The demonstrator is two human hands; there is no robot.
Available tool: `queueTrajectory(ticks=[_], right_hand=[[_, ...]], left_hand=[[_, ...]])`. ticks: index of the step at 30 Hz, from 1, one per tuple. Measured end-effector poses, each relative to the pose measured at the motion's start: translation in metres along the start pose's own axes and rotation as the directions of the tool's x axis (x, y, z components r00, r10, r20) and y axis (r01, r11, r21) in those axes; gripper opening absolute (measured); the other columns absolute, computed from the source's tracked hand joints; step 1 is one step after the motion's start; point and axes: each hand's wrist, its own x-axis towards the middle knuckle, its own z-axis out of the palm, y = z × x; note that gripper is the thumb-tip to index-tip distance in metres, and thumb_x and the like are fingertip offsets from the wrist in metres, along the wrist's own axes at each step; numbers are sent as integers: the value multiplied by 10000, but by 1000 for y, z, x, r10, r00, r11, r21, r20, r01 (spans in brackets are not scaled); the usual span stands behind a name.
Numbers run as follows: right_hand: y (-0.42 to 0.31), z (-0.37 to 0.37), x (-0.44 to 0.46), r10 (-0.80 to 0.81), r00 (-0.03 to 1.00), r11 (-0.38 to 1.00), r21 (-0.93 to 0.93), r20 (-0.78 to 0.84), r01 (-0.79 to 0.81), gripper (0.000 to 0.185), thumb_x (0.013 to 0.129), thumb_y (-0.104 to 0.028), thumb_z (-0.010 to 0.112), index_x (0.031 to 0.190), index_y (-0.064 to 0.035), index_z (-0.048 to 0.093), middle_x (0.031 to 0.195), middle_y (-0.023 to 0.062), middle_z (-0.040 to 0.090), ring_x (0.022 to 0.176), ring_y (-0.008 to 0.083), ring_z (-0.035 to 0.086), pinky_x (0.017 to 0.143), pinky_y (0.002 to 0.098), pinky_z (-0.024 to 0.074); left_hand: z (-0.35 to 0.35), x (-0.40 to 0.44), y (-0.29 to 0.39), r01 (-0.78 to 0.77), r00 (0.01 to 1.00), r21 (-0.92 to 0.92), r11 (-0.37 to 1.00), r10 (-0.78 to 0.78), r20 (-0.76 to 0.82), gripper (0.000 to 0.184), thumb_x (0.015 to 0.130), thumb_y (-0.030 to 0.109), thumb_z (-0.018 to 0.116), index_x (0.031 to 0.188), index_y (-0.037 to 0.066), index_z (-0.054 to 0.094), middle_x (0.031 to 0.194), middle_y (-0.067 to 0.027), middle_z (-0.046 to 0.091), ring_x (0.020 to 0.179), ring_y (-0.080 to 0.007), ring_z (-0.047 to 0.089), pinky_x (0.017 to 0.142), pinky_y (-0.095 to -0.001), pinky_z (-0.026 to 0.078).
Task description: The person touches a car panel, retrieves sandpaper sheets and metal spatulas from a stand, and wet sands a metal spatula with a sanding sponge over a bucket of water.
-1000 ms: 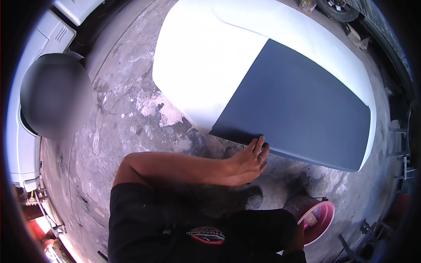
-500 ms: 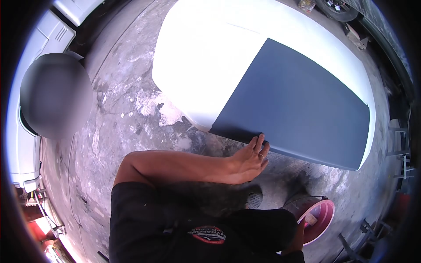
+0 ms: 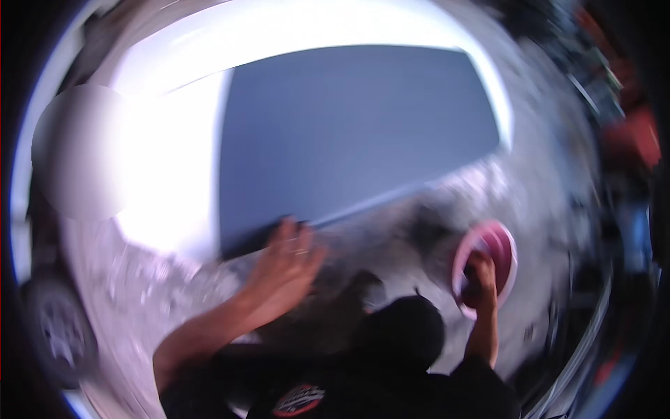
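Along the near edge of the large white curved panel (image 3: 167, 133), left hand (image 3: 286, 271) is resting with fingers extended, not gripping, fingertips meeting the matte dark-grey four-sided section (image 3: 356, 119). Panel is spanning the far side, left to centre-right. Near right, right hand (image 3: 481, 276) is hanging inside the round pink bucket (image 3: 508, 262); blur is hiding its grip, cannot tell whether holding anything. Bucket is sitting on mottled grey floor (image 3: 537, 202).
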Motion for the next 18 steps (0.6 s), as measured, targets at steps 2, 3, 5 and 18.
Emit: queueTrajectory(ticks=[2, 3, 5, 18], right_hand=[[51, -21, -9, 697, 716, 571, 633, -38, -522, 355, 848, -164, 625, 1172, -20, 622, 937, 54, 636, 731, 128, 596, 624, 285, 478], [20, -31, 3, 806, 580, 546, 531, -122, -648, 361, 872, -182, 610, 1195, -21, 619, 885, 28, 635, 629, 107, 570, 539, 245, 438], [58, -52, -11, 698, 715, 544, 619, 42, -567, 223, 937, -227, 577, 1081, -67, 637, 695, -7, 598, 417, 75, 455, 395, 228, 332], [43, -37, -16, 804, 579, 522, 626, -135, -579, 308, 927, -335, 625, 1116, -103, 696, 738, -40, 620, 502, 59, 480, 464, 211, 378]], left_hand=[[-23, 7, -3, 13, 994, -110, 994, -2, 105, 664, 788, 367, 723, 1350, 73, 525, 1453, -297, 358, 1371, -558, 230, 1101, -604, 276], [-27, 12, -2, 32, 988, -122, 992, -12, 157, 710, 762, 384, 765, 1356, 80, 522, 1469, -300, 329, 1383, -553, 208, 1110, -592, 268], [-35, 11, 1, 68, 973, -94, 993, -45, 228, 700, 783, 353, 761, 1369, 66, 506, 1484, -310, 285, 1395, -530, 201, 1128, -548, 264], [-58, 29, 15, 152, 947, -1, 988, -145, 287, 755, 792, 350, 749, 1421, 69, 438, 1444, -265, 377, 1365, -464, 319, 1083, -522, 334]])
